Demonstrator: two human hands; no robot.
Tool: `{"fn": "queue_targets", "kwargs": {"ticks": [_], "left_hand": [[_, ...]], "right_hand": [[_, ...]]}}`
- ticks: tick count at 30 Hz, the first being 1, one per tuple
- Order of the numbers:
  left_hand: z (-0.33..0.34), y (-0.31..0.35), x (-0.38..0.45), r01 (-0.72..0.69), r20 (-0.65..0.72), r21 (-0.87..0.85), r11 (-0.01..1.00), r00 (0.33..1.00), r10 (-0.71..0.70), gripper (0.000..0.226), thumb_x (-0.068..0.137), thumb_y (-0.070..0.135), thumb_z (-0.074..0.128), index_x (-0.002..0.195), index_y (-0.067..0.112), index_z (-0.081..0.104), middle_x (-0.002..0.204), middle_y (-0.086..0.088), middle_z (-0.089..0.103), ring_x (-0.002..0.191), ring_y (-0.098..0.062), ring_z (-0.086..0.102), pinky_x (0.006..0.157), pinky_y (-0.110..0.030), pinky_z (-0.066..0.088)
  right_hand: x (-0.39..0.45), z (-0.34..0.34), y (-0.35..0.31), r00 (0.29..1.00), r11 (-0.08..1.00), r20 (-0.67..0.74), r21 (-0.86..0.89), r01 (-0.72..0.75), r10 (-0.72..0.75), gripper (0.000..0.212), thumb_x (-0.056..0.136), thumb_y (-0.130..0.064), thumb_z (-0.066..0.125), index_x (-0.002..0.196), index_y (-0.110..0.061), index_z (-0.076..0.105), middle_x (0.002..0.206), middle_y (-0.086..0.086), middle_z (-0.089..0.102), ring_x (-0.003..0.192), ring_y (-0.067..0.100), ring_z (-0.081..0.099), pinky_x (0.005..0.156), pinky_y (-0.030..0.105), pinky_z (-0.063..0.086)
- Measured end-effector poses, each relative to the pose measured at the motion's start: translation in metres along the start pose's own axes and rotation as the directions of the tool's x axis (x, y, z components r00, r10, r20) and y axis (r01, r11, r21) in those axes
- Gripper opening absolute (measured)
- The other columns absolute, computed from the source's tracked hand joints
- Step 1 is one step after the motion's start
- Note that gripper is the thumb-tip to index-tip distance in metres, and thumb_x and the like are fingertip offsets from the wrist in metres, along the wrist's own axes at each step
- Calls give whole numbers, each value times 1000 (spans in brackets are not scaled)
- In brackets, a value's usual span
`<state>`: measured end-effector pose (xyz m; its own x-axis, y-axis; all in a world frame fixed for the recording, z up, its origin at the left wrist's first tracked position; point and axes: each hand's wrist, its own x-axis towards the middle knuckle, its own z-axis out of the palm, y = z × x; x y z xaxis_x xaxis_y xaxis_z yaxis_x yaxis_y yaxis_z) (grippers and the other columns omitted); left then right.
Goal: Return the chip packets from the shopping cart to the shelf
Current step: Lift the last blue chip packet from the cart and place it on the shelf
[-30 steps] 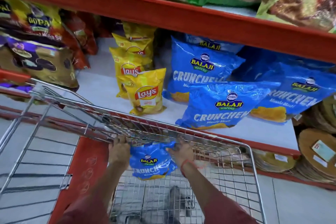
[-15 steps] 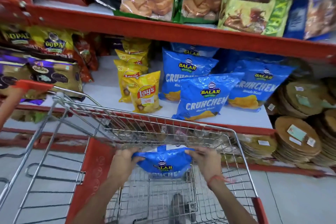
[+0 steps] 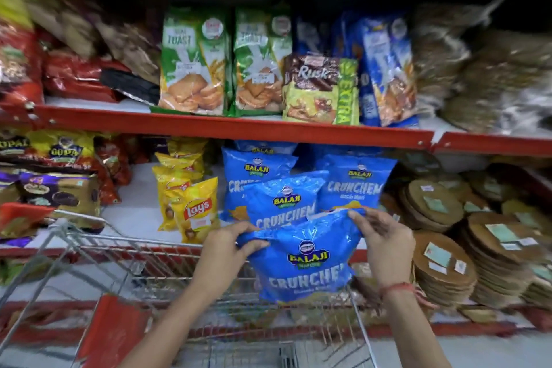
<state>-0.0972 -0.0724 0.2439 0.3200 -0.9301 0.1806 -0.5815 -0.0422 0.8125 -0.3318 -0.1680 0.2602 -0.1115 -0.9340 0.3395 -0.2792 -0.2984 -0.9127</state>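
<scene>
A blue Balaji Crunchem chip packet (image 3: 304, 260) hangs upright above the wire shopping cart (image 3: 125, 251), level with the front edge of the white shelf (image 3: 134, 212). My left hand (image 3: 230, 245) pinches its top left corner and my right hand (image 3: 385, 236) pinches its top right corner. Just behind it on the shelf stand three more blue Crunchem packets (image 3: 283, 200). Yellow Lay's packets (image 3: 194, 209) stand to their left.
Stacks of round brown discs in plastic (image 3: 442, 266) fill the shelf to the right. Gold and purple packets (image 3: 59, 194) sit at the left. The red shelf rail above (image 3: 239, 128) carries toast and rusk packs (image 3: 194, 63). The cart's red handle (image 3: 21, 212) is at the left.
Both hands have lifted the blue packet up out of the cart basket and toward the shelf. My view has tilted upward, showing the upper shelf.
</scene>
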Motion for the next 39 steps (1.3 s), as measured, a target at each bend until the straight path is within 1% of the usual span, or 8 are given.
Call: {"fn": "queue_targets", "kwargs": {"ticks": [4, 6, 11, 18, 23, 26, 31, 39], "left_hand": [[33, 46, 26, -46, -42, 2, 999, 998, 47, 21, 75, 31, 72, 79, 14, 61, 68, -2, 62, 65, -20, 55, 59, -32, 41], [53, 68, 41, -79, -68, 8, 997, 994, 80, 21, 76, 31, 71, 79, 14, 61, 62, 5, 56, 62, -17, 49, 55, -23, 33], [109, 106, 80, -113, -91, 68, 991, 989, 119, 22, 80, 25, 68, 93, 8, 64, 96, -10, 72, 91, -26, 62, 66, -22, 33], [170, 119, 128, -39, -7, 204, 978, 999, 41, 20, 83, 23, 63, 98, 10, 62, 99, -16, 70, 98, -34, 59, 78, -37, 41], [190, 107, 136, 2, 60, 254, 967, 998, -18, 30, 88, 11, 56, 118, 9, 55, 121, -14, 64, 109, -30, 59, 89, -40, 48], [193, 101, 137, -13, 33, 262, 965, 999, 5, 39, 89, 7, 53, 127, 17, 47, 129, -12, 56, 109, -30, 58, 89, -42, 47], [181, 89, 125, -43, -5, 228, 973, 999, 45, 45, 91, 17, 52, 134, 18, 38, 143, -4, 43, 127, -25, 45, 106, -40, 39], [120, 41, 91, -60, -127, 74, 995, 989, 69, 27, 88, 19, 57, 115, 15, 57, 115, -3, 67, 104, -15, 63, 94, -39, 53]], "right_hand": [[53, -32, 2, 996, 999, -84, 15, 31, -29, 7, 74, -23, 75, 76, -19, 70, 68, 4, 69, 60, -1, 62, 63, 16, 53], [80, -46, 8, 994, 999, -101, 16, 32, -30, 9, 74, -23, 75, 79, -17, 71, 63, -9, 68, 57, -8, 61, 58, 5, 48], [139, -70, 40, 981, 994, -182, 97, -47, 64, 6, 72, -21, 77, 76, -21, 72, 65, -7, 72, 63, 6, 63, 70, 22, 54], [186, -75, 88, 964, 990, -227, 21, -137, 138, 9, 76, -18, 73, 83, -12, 72, 75, 12, 70, 57, 0, 60, 51, -5, 39], [191, -63, 129, 964, 968, -161, -99, -231, 214, 13, 81, -17, 67, 92, -11, 71, 88, 20, 73, 82, 30, 67, 59, 7, 44], [190, -60, 126, 969, 948, -109, -208, -239, 221, 28, 86, -17, 60, 113, -9, 62, 103, 22, 70, 96, 34, 64, 83, 35, 49], [168, -49, 110, 987, 950, -80, -270, -156, 139, 51, 89, -17, 55, 135, -5, 36, 139, 18, 45, 126, 34, 44, 104, 44, 38], [99, 18, 52, 988, 975, 100, -174, 137, -121, 28, 88, -13, 56, 116, -10, 57, 120, 11, 62, 108, 27, 57, 91, 27, 37]]}}
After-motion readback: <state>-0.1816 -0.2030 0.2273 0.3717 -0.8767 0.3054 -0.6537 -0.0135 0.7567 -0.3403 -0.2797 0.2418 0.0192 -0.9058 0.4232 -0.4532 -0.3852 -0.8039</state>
